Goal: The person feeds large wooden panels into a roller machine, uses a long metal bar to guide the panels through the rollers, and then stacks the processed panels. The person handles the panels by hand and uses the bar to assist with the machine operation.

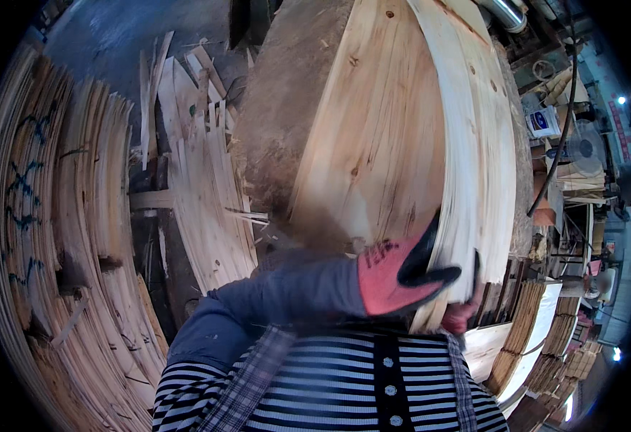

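My left hand [405, 277], in a red glove with black fingers, reaches across my body to the near end of a wood veneer sheet [456, 216]. Its black thumb lies over the sheet's left edge, with the other fingers partly behind it. My right hand [464, 311], gloved in red and black, grips the same near end from the right, mostly hidden by the veneer. The sheet curves upward, away from the wide, knotty veneer [377, 122] lying flat beneath it. More pale veneer [492, 137] shows along the right.
Tall stacks of veneer [92, 216] stand at the left. Loose strips and broken pieces [200, 165] lie beside them on the dark floor. At the right are a fan [585, 147], a white bag [544, 122], a dark hanging cable [566, 122] and bundled veneer stacks [524, 331].
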Action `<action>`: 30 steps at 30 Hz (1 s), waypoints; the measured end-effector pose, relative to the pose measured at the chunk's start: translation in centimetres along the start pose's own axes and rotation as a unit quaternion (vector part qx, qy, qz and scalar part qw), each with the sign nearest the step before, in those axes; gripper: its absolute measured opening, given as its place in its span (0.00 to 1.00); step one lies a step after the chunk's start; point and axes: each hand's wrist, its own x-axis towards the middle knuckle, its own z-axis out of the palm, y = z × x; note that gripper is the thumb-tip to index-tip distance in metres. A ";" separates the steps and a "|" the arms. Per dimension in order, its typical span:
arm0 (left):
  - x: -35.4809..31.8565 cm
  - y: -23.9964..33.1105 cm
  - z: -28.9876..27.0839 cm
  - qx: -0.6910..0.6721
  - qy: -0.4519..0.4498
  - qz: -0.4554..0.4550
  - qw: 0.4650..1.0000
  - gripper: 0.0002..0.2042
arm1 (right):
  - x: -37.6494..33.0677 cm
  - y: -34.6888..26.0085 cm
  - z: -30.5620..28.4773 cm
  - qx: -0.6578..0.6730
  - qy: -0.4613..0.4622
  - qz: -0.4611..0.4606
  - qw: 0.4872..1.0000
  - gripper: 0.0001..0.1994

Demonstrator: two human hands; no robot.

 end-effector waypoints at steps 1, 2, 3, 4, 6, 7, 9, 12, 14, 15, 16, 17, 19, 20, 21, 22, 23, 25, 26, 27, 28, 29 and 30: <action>-0.9 -0.5 -0.5 -0.026 -0.018 0.044 0.999 0.32 | -1.1 1.7 -2.0 0.022 0.053 0.105 0.993 0.29; -1.7 -0.9 -1.0 -0.063 -0.049 0.082 0.993 0.29 | -0.9 0.7 -3.7 -0.116 0.028 0.023 0.993 0.30; -3.1 -2.2 -2.1 -0.064 -0.007 0.025 0.998 0.27 | -1.4 1.6 -4.7 -0.129 0.031 -0.049 0.990 0.30; -4.5 -3.7 -3.9 -0.076 0.032 -0.030 0.996 0.25 | -1.6 1.5 -5.9 -0.154 0.034 -0.119 0.980 0.31; -5.3 -7.3 -6.6 0.343 0.163 -0.099 0.920 0.29 | 0.6 -3.1 -4.8 -0.193 0.037 -0.104 0.975 0.33; -5.6 -9.4 -7.9 0.409 0.187 -0.144 0.882 0.31 | 1.3 -3.1 -5.3 -0.232 0.016 -0.126 0.964 0.33; -5.9 -14.2 -10.6 0.534 0.240 -0.213 0.782 0.37 | 3.3 -2.9 -5.5 -0.290 -0.027 -0.186 0.938 0.33; -6.1 -16.8 -11.6 0.465 0.266 -0.218 0.816 0.41 | 8.9 -2.8 -3.2 -0.245 -0.053 -0.203 0.947 0.27; -7.9 -18.6 -13.3 0.459 0.233 -0.227 0.826 0.39 | 12.5 -2.3 -1.8 -0.234 -0.065 -0.202 0.949 0.26; -9.0 -22.0 -15.7 0.455 0.207 -0.217 0.838 0.38 | 14.5 -2.2 -1.1 -0.223 -0.071 -0.210 0.949 0.26; -7.1 -18.7 -14.6 0.408 0.242 -0.235 0.849 0.36 | 15.9 -1.7 -0.4 -0.243 -0.067 -0.214 0.944 0.25; -5.5 -14.7 -13.0 0.359 0.278 -0.253 0.854 0.35 | 17.7 -0.7 0.8 -0.233 -0.047 -0.239 0.941 0.24; -4.5 -13.4 -12.3 0.403 0.281 -0.269 0.829 0.32 | 21.2 0.7 2.8 -0.276 -0.040 -0.249 0.927 0.23; -4.0 -12.8 -11.6 0.417 0.295 -0.271 0.816 0.31 | 23.0 1.7 4.1 -0.279 -0.033 -0.251 0.926 0.23; -3.8 -12.6 -11.3 0.430 0.309 -0.273 0.803 0.29 | 24.7 2.8 5.5 -0.280 -0.026 -0.253 0.925 0.22; -4.3 -13.0 -11.4 0.438 0.295 -0.285 0.800 0.35 | 26.4 4.2 6.8 -0.282 -0.019 -0.251 0.926 0.22; -4.7 -13.8 -11.7 0.466 0.286 -0.268 0.794 0.36 | 28.0 5.5 7.6 -0.278 -0.005 -0.243 0.929 0.21; -4.3 -13.7 -11.8 0.483 0.274 -0.293 0.779 0.35 | 31.5 8.1 9.9 -0.244 -0.001 -0.195 0.950 0.22; -3.8 -13.3 -11.7 0.482 0.280 -0.301 0.774 0.35 | 33.2 9.1 11.3 -0.215 -0.010 -0.150 0.965 0.23; -3.1 -12.8 -11.6 0.478 0.283 -0.310 0.771 0.34 | 33.6 10.0 12.4 -0.189 -0.021 -0.103 0.976 0.25; -2.9 -12.5 -11.4 0.475 0.287 -0.319 0.768 0.33 | 32.7 11.0 13.6 -0.226 -0.023 -0.116 0.967 0.27; -3.5 -12.9 -11.8 0.478 0.287 -0.304 0.772 0.33 | 31.8 11.3 15.4 -0.259 -0.027 -0.135 0.956 0.30; -4.4 -14.0 -12.7 0.483 0.286 -0.288 0.776 0.33 | 30.5 11.7 16.2 -0.292 -0.030 -0.152 0.944 0.33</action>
